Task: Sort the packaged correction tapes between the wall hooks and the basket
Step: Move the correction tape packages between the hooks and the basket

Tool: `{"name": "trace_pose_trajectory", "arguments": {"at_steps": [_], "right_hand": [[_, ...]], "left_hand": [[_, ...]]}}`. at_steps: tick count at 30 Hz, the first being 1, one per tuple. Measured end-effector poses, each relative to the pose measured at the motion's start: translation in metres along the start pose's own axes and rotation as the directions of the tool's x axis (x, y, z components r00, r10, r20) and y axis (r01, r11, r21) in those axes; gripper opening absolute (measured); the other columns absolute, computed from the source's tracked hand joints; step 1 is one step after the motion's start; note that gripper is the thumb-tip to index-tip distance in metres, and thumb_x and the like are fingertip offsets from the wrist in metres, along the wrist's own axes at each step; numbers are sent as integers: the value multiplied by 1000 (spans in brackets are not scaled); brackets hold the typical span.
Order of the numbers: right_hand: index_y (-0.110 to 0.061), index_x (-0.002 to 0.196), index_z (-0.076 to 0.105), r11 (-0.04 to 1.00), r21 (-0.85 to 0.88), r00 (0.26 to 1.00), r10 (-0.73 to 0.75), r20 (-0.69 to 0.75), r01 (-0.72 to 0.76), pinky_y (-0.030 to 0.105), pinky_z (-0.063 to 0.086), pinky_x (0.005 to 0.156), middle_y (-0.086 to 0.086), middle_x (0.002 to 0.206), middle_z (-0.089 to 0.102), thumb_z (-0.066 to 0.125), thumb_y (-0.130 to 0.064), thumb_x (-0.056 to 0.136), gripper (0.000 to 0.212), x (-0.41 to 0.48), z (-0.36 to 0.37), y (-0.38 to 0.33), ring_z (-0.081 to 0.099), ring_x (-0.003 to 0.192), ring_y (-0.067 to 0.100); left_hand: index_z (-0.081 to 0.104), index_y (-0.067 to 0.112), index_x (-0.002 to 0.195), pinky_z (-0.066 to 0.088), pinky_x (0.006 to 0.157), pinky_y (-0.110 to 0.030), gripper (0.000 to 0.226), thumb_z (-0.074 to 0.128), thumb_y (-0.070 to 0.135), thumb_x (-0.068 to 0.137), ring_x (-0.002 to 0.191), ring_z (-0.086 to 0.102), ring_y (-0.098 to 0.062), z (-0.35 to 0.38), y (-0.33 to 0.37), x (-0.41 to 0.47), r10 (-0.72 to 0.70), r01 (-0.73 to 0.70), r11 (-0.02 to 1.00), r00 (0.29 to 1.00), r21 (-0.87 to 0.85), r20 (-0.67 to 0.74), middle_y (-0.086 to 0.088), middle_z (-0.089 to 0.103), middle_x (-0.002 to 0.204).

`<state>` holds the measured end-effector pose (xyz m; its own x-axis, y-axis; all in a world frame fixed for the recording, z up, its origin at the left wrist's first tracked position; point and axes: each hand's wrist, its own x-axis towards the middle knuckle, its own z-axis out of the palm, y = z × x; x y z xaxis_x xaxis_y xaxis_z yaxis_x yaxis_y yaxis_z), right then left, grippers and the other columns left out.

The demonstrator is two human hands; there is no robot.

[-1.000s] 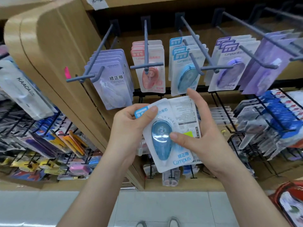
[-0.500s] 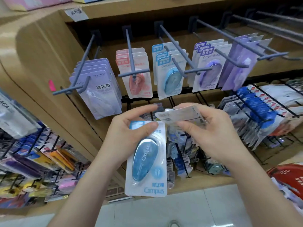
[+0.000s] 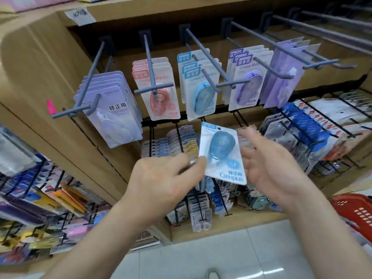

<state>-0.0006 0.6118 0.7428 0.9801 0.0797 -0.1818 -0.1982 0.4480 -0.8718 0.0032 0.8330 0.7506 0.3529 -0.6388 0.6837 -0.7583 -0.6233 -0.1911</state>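
Observation:
A blue Campus correction tape package [image 3: 221, 153] is held upright just below the hook row. My left hand [image 3: 167, 178] pinches its lower left edge. Right of the package my right hand [image 3: 267, 166] is motion-blurred, fingers spread, nothing visible in it. Above hang matching blue packs [image 3: 201, 91] on a grey hook [image 3: 207, 55], between pink packs [image 3: 159, 93] and purple packs [image 3: 246, 85]. A red basket [image 3: 358, 214] shows at the right edge.
Lilac packs [image 3: 112, 109] hang on the leftmost hook and more purple ones [image 3: 281, 81] at the right. Black wire racks [image 3: 181, 143] full of small stationery stand under the hooks and to both sides. A wooden shelf side [image 3: 40, 77] curves out at the left. Tiled floor [image 3: 201, 258] lies below.
My left hand has raised the blue package toward the hooks. The second package that my right hand held is out of sight, and that hand has opened.

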Motion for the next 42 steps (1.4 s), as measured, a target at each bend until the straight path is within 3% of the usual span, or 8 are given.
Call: {"name": "trace_pose_trajectory", "arguments": {"at_steps": [5,10,13,17,25,29,38,42], "right_hand": [[-28,149,35,994,-76,988,-85,-129,76,44,60,71,8,112,74,68,2,83,79,6,4,14,74,94,27],[-40,144,36,966,-183,977,-199,-69,184,46,59,75,2,107,76,65,4,86,78,7,-5,11,73,95,24],[-27,139,48,931,-252,963,-269,12,263,54,57,87,7,114,73,67,1,84,65,7,-7,8,70,105,29],[-19,118,61,889,-293,935,-347,75,353,45,60,83,4,109,75,70,-14,76,43,6,-2,-3,72,100,23],[-22,105,65,810,-306,866,-476,154,500,31,60,80,-2,102,77,72,-16,80,27,17,13,-16,72,94,15],[-18,110,64,840,-251,876,-466,122,482,32,59,81,4,106,76,73,-13,84,28,27,16,-13,72,97,19],[-17,112,66,906,-126,914,-395,95,405,53,55,92,11,106,75,73,-17,82,31,28,17,-12,70,98,30],[-16,114,65,909,-123,916,-389,99,399,52,54,94,9,106,76,66,-20,84,31,25,19,-19,71,100,28]], "left_hand": [[55,21,112,42,37,-27,36,66,7,81,51,55,-19,15,8,-12,30,-2,993,970,-114,241,3,59,73],[59,40,118,46,80,-7,29,57,28,92,93,61,12,7,-3,-4,-388,564,719,811,-407,438,33,66,99],[66,41,106,43,71,-7,27,63,17,94,83,60,5,1,-7,11,-545,677,566,735,-470,404,25,65,96],[70,36,94,49,74,-14,27,66,10,89,83,65,5,-4,-10,32,-601,692,350,683,-631,415,24,71,88],[73,34,75,53,67,-21,3,74,31,76,75,67,-2,1,-10,55,-728,662,221,600,-716,330,11,74,80],[70,29,93,57,63,-25,17,75,19,80,78,72,-12,3,-14,69,-739,619,121,578,-776,346,5,74,86],[72,31,80,52,59,-19,9,70,28,88,69,68,-2,8,-18,88,-667,691,219,622,-689,411,12,75,76],[73,22,86,54,61,-25,18,67,38,80,73,71,-8,9,-16,88,-674,675,127,597,-727,436,4,76,83]]}}
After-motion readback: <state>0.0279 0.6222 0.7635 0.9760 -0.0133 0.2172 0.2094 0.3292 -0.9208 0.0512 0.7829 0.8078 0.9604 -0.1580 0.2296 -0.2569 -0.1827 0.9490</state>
